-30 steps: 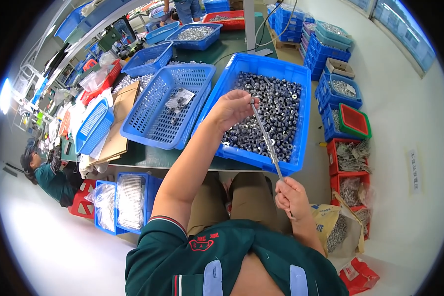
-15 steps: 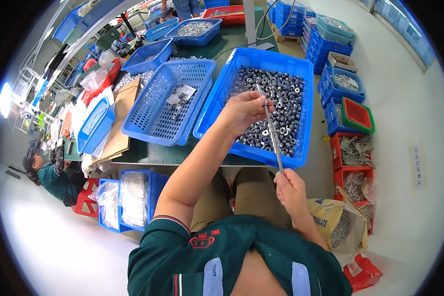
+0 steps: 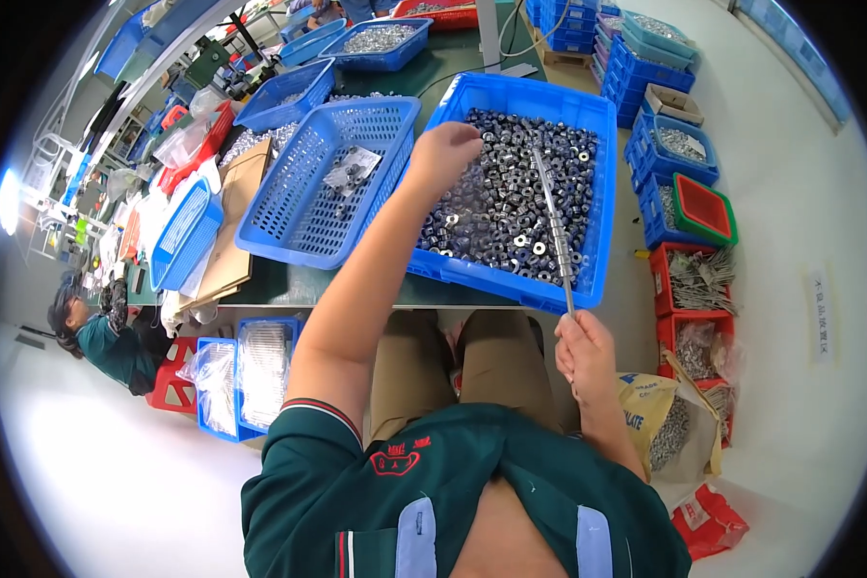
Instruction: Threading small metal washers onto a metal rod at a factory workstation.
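Rod (image 3: 556, 229) — lower end clamped in right fingers (image 3: 568, 345) | left fingers (image 3: 464, 141) — left of it, closure unclear

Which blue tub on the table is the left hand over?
The rightmost blue tub, piled with dark metal parts; the left hand is above its left side. The basket beside it has holes and holds far less.
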Demonstrator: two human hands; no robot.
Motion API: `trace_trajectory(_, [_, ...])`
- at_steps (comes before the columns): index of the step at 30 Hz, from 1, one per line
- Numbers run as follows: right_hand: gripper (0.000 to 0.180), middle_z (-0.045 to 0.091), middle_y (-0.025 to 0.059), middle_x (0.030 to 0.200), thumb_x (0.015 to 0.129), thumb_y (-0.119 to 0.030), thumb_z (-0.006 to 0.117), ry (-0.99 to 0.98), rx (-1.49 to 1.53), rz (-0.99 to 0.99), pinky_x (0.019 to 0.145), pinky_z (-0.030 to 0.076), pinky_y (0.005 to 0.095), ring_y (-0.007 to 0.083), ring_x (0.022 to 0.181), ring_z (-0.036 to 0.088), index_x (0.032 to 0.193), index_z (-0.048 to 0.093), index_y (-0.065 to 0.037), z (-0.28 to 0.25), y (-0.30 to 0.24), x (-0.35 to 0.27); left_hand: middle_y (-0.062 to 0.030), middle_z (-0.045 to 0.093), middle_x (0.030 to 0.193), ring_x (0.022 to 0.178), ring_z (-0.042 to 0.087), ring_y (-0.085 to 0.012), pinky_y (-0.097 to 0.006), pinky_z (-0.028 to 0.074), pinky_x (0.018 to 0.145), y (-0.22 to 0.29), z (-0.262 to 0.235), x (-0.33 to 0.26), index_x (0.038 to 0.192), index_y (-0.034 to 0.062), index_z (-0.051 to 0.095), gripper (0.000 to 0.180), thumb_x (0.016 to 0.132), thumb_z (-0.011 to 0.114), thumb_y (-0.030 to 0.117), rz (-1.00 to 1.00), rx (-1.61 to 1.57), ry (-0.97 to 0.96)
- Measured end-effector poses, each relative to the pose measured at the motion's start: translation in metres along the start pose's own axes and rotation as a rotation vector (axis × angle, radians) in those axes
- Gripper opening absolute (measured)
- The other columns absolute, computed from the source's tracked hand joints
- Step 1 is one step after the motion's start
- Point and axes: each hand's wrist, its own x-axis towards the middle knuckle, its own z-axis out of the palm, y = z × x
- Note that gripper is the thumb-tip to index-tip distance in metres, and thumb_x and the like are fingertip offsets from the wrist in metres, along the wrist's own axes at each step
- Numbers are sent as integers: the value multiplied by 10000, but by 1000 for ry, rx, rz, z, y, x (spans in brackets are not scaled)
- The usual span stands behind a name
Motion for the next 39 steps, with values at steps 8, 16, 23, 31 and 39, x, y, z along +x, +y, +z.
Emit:
trace_trajectory(8, [188, 389, -26, 490, 918, -172, 470, 1, 1, 17, 345, 255, 182, 38, 367, 320, 792, 486, -34, -4, 0, -2, -115, 598, 950, 924, 582, -290, -390, 485, 765, -32, 21, 2, 898, 116, 663, 187, 728, 585, 134, 313, 854, -331])
trace_trajectory(16, [193, 389, -23, 484, 922, -181, 474, -18, 9, 11, 348, 263, 180, 39, 364, 323, 797, 487, -34, -7, 2, -4, -73, 548, 958, 973, 532, -276, -376, 470, 787, -16, 25, -8, 898, 150, 635, 257, 652, 679, 91, 358, 1045, -379])
trace_trajectory(23, [192, 393, -22, 482, 921, -183, 483, -26, 20, 20, 346, 260, 185, 41, 358, 319, 793, 485, -39, -7, 2, -4, -63, 547, 943, 974, 528, -257, -370, 466, 797, -24, 22, -5, 827, 142, 658, 146, 695, 600, 122, 636, 1144, -369])
trace_trajectory(31, [193, 393, -26, 482, 918, -180, 489, -33, -16, 29, 345, 259, 189, 42, 357, 322, 782, 484, -43, -8, 2, -6, -60, 630, 866, 844, 595, -223, -328, 477, 722, -23, 6, 9, 888, 55, 617, 160, 765, 654, 151, 155, 391, -385])
trace_trajectory(39, [183, 395, -47, 507, 908, -168, 509, -89, -67, 31, 355, 262, 181, 29, 385, 343, 774, 496, -45, -13, 3, -3, -75, 621, 959, 868, 605, -145, -281, 499, 745, -3, -6, -7, 1047, 9, 563, 217, 872, 587, 135, -254, -762, -499])
